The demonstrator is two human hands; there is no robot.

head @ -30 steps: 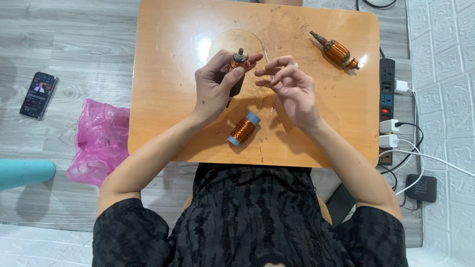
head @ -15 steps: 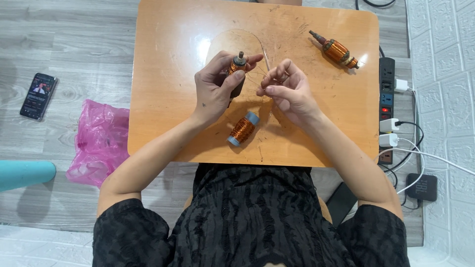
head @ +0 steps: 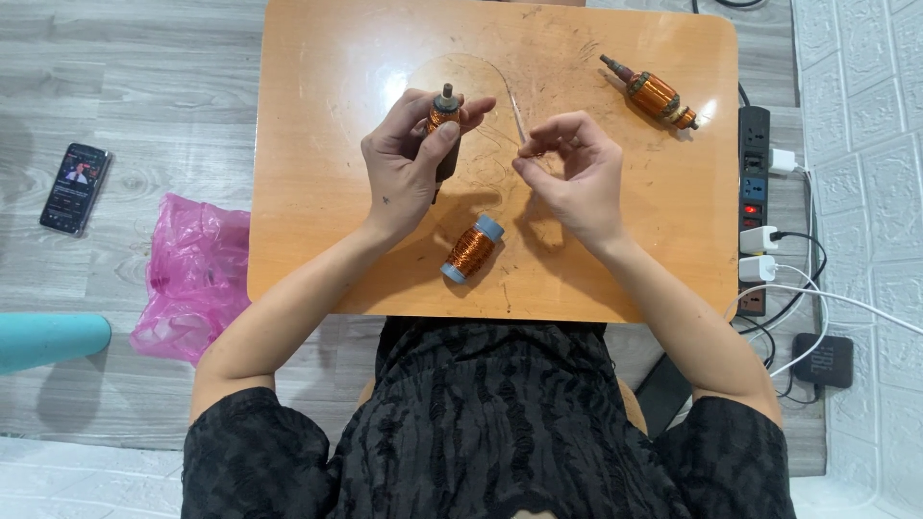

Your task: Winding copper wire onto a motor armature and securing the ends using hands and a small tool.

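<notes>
My left hand grips a small motor armature with copper windings, its shaft pointing away from me. My right hand pinches a thin copper wire that loops in an arc over the table back toward the armature. A spool of copper wire with pale blue ends lies on its side on the wooden table, just in front of and between my hands. A second armature lies at the table's far right corner.
A power strip with white plugs and cables runs along the table's right edge. On the floor to the left lie a pink plastic bag and a phone. A teal object juts in from the left.
My right hand has moved away from my left, to the right and slightly toward me, drawing the wire out. The left hand and armature have stayed nearly in place.
</notes>
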